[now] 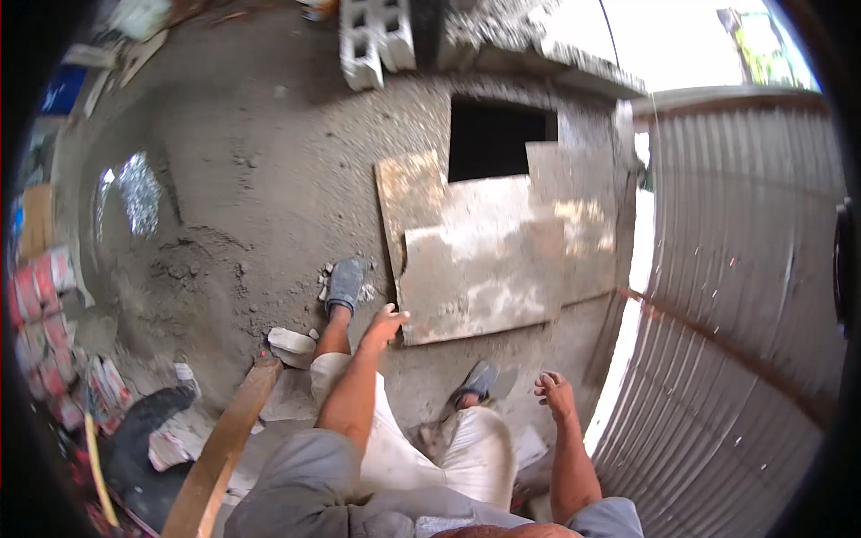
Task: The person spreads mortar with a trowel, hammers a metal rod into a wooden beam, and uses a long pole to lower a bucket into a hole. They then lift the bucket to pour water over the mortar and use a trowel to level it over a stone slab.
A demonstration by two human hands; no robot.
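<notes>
Head view, near to far: right hand (556, 391) hangs loosely half-curled with nothing in it, just right of a grey shoe (479, 380) and close to the ribbed corrugated metal sheet (744, 296) on its far side. Left hand (384, 326) reaches forward, fingers partly spread, empty, fingertips at the lower left corner of the flat, cement-stained plywood board (480, 278); a long brown wooden plank (224, 444) lies well to its left. Beyond the board, a dark square opening (498, 139), then grey hollow concrete blocks (377, 36).

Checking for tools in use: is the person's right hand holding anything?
No, the right hand is empty, fingers loosely curled in the air beside the corrugated metal sheet.
</notes>
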